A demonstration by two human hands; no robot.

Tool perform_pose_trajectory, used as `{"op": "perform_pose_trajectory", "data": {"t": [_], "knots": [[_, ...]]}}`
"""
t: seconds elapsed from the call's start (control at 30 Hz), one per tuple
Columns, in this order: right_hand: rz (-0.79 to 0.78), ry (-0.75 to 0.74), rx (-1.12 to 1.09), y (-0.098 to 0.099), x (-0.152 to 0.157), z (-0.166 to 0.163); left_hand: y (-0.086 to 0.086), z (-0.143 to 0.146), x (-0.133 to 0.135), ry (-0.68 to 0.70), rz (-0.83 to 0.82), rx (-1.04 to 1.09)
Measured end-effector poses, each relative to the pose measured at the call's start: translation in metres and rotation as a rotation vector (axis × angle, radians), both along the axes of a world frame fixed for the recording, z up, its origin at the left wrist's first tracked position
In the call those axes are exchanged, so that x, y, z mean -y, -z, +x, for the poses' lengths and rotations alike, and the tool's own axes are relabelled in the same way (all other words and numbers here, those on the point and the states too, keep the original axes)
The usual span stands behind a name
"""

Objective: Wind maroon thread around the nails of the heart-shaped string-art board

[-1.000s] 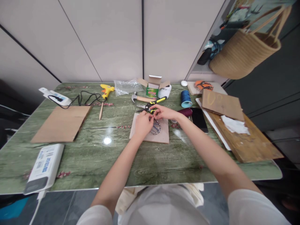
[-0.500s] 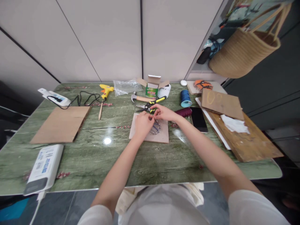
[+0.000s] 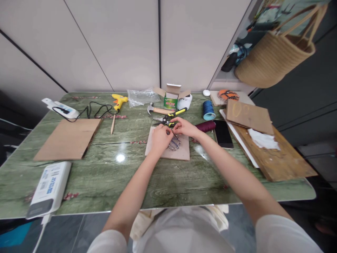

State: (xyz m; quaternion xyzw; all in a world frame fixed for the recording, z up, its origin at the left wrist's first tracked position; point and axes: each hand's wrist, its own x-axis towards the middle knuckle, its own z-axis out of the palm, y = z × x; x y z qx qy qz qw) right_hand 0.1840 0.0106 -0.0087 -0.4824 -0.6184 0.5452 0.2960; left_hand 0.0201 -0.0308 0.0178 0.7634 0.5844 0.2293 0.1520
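Note:
A small cage-like wire form (image 3: 174, 143) of dark, twisted wire rests on a pale square board (image 3: 181, 153). My left hand (image 3: 160, 138) and my right hand (image 3: 184, 127) meet above its upper end, their fingertips pinching the wire there. Part of the form is hidden behind my fingers. Just beyond my hands lie yellow-and-black handled snips (image 3: 168, 120), which neither hand touches. A claw hammer (image 3: 156, 110) lies behind them.
Around the board are a yellow glue gun (image 3: 119, 102), a cardboard sheet (image 3: 68, 139), a blue thread spool (image 3: 208, 110), a dark red spool (image 3: 205, 127), a phone (image 3: 223, 134), a power bank (image 3: 50, 186) and stacked wooden boards (image 3: 273, 158) on the green table (image 3: 110, 179).
My right hand has shifted slightly left, uncovering more of the dark red spool. The wire form stays on the board, still pinched between my fingers.

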Motion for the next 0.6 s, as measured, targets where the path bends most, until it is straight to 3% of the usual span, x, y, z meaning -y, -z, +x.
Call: {"op": "perform_pose_trajectory", "data": {"t": [0.23, 0.6], "knots": [[-0.016, 0.007, -0.004, -0.005, 0.004, -0.001, 0.008, -0.005, -0.005, 0.008, 0.014, 0.058], [0.044, 0.001, 0.017, 0.006, 0.002, 0.004, 0.017, -0.009, -0.012, -0.055, 0.051, 0.069]]}}
